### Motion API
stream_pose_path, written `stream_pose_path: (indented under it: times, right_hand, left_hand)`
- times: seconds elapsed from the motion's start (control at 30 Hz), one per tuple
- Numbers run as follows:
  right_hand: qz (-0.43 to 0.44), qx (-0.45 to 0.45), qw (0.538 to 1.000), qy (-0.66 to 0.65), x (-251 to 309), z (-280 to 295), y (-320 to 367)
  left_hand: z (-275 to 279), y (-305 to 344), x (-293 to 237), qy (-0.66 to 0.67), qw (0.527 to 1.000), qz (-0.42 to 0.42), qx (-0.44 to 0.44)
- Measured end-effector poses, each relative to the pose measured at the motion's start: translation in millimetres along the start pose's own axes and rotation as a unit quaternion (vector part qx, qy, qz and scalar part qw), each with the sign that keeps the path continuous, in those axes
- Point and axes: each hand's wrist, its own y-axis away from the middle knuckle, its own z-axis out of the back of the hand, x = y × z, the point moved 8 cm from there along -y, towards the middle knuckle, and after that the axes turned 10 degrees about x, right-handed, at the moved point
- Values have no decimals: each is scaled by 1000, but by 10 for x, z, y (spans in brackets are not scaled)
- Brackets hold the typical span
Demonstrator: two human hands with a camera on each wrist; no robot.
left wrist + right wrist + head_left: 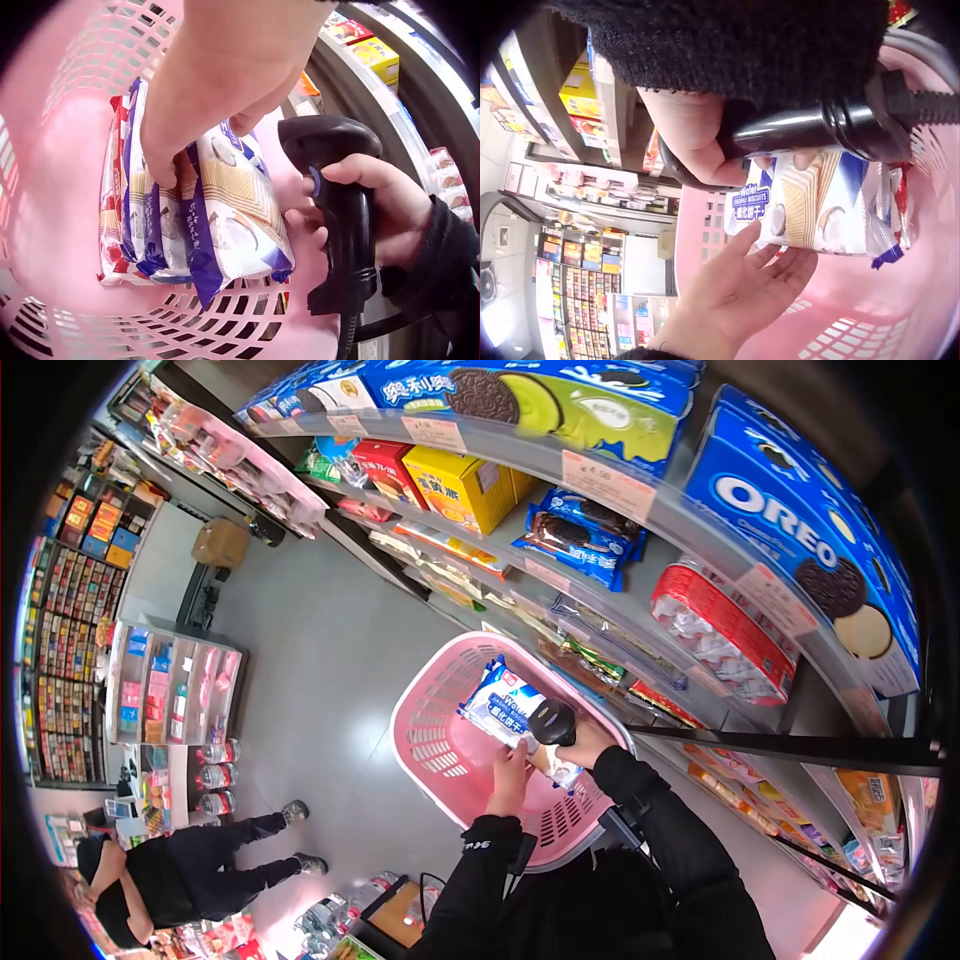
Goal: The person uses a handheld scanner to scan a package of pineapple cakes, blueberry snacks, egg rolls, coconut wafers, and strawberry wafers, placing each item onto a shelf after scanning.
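Observation:
A black handheld scanner [553, 722] [351, 225] [787, 127] is gripped in the right hand [590, 746] [390, 199] [686, 131], its thumb near the blue trigger. Beside it, the left hand [509, 775] [225, 82] [739, 296] holds a blue-and-white wafer packet [490, 702] [236, 202] [802, 202] between thumb and fingers. The scanner's head is close to this packet. More blue-and-white packets [154, 221] and a red one [112, 225] stand beside it in a pink basket [405, 700] [64, 195] [937, 285].
Shelves with Oreo boxes [760, 510], a yellow box [465, 490] and other snacks run along the right, close to the basket. A person in dark clothes [160, 880] stands at the lower left, near a display counter [175, 685]. Grey floor [310, 630] lies left of the basket.

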Motion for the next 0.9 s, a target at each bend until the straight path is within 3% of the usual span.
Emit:
stream_pose_path:
  times: [0.03,0.17,0.23,0.33,0.4,0.5,0.53,0.57,0.67,0.77,0.8,0.9]
  right_hand:
    - [-40,38,998,5,-31,-31,-23]
    - [-57,50,997,17,314,103,149]
    - [-63,78,995,22,447,111,225]
    - [90,47,991,-92,712,75,324]
    - [87,52,992,-77,853,-1,468]
    - [96,113,987,-59,1151,-4,789]
    - [186,67,973,-117,1310,55,934]
    - [212,102,967,-97,1427,46,1085]
    - [254,124,951,-123,1711,183,1654]
    - [310,132,930,-145,1814,297,2238]
    - [316,135,928,-144,1746,285,2415]
    - [352,105,910,-191,1629,491,3098]
  left_hand:
    - [4,-11,0,2,1000,10,-9]
    - [68,-96,66,-5,1000,17,-4]
    - [134,-36,-16,37,998,-21,-49]
    - [195,37,-115,53,994,-57,-74]
    - [189,176,-245,62,992,-64,-91]
    - [184,288,-337,127,984,-121,37]
    - [212,299,-316,160,978,-121,63]
    - [152,464,-440,125,981,-125,81]
    - [58,919,-600,-14,992,-108,62]
    - [-465,1390,-546,101,982,-10,160]
    - [-700,1618,-641,52,987,-29,150]
    - [-1262,2224,-395,71,981,67,170]
